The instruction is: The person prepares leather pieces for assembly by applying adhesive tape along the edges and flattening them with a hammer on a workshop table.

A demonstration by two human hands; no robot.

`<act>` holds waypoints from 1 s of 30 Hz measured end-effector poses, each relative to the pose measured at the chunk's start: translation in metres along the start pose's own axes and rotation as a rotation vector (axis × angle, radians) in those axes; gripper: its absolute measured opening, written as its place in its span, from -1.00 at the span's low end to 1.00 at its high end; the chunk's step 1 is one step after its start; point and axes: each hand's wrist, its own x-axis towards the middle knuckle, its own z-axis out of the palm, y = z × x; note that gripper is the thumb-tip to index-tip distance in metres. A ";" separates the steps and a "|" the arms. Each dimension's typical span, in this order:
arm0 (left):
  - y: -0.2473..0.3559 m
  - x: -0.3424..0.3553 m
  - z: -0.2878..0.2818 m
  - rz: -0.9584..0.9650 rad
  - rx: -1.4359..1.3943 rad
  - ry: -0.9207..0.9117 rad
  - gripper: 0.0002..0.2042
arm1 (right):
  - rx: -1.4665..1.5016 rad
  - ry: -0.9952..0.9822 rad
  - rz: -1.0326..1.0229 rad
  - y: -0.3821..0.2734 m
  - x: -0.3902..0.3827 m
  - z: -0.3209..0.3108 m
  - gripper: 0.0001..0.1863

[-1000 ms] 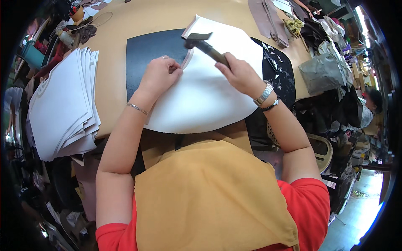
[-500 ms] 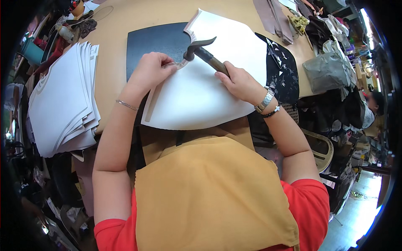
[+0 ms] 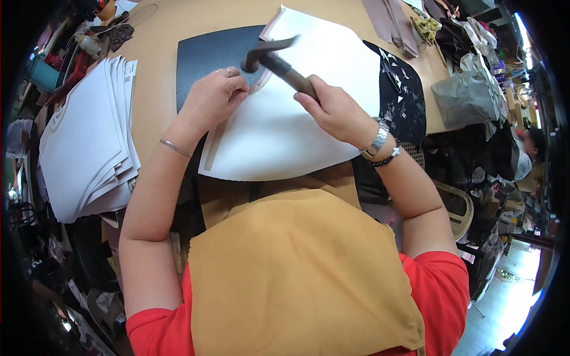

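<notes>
My right hand [image 3: 337, 113] is wrapped round the wooden handle of a hammer [image 3: 289, 75], its metal head raised over the left edge of a white curved sheet [image 3: 317, 127]. At that edge runs a narrow pinkish folded strip [image 3: 259, 83], pinched by my left hand [image 3: 219, 95]; its fingertips are partly hidden. A long pale band lies along the sheet's lower left side. Beneath the sheet is a dark grey board [image 3: 208, 53], with a black, white-flecked piece [image 3: 404, 104] at the right holding scissors and scraps.
A tan table [image 3: 154, 35] carries a stack of white cut sheets [image 3: 89, 148] at left, a teal container [image 3: 41, 76] among clutter, brown strips [image 3: 386, 21] and a grey bundle [image 3: 463, 101] at right. A chair [image 3: 454, 207] stands below. Another person [image 3: 531, 142] is at the far right.
The white sheet has shifted slightly away from me. My left hand has moved left and up along its edge. The hammer has moved left, its head now over the edge near my left fingers.
</notes>
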 end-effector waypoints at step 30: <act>-0.036 0.032 -0.030 -0.035 -0.222 -0.439 -0.79 | -0.224 -0.149 0.097 -0.002 -0.003 -0.003 -0.58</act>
